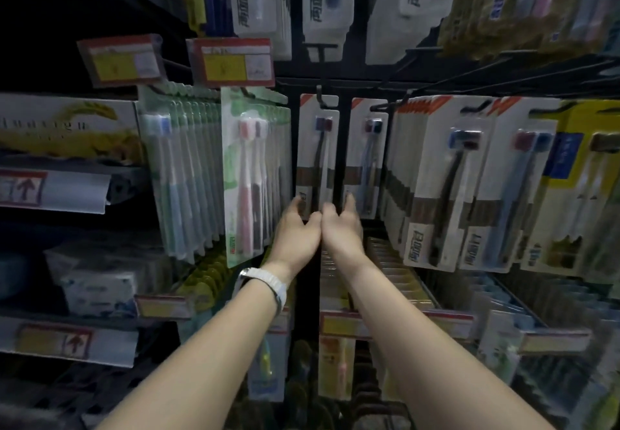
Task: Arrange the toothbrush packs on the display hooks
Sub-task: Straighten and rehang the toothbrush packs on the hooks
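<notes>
Both arms reach in, side by side at the far back panel. The left hand (297,225), white watch (268,283) on its wrist, pinches the bottom edge of the left white toothbrush pack (317,154) hanging on a black hook (322,99). The right hand (342,225) curls its fingers at the foot of the neighbouring pack (367,157); whether it truly grips, I cannot tell. Full rows (453,181) hang nearer on the right.

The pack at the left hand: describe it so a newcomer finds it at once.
Find the dark gap mid-rack. Two lone white packs hang deep inside it; this pack is the left one, touched low by the left hand. Its brush handle is dark, whereas the neighbour pack holds a pale blue one.
</notes>
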A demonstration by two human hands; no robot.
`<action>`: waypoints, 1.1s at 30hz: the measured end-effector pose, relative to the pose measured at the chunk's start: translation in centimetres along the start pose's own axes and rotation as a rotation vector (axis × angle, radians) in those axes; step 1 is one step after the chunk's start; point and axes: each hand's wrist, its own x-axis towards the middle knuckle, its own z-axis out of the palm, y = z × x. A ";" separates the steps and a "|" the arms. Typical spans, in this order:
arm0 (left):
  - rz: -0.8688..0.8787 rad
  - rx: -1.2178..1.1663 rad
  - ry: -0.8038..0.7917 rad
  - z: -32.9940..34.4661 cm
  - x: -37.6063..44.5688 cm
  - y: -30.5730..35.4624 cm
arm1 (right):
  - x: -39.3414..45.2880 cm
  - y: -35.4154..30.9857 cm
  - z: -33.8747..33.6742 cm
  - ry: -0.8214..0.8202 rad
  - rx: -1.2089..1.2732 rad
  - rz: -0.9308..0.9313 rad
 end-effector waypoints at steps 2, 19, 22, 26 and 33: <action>-0.013 -0.025 -0.005 -0.1 0.4 -0.7 | 0.6 0.4 0.5 -0.026 -0.035 0.005; -0.071 -0.090 -0.030 0.0 0.4 -1.8 | 1.2 2.5 1.3 -0.077 0.006 0.005; -0.074 -0.109 0.013 -0.1 1.4 0.2 | 2.2 1.3 1.1 -0.027 0.024 -0.011; -0.119 -0.146 0.031 0.3 2.4 2.0 | 2.5 1.1 1.4 0.007 0.033 -0.023; -0.139 -0.100 0.112 1.1 2.4 0.0 | 2.8 2.4 1.4 0.030 -0.024 -0.047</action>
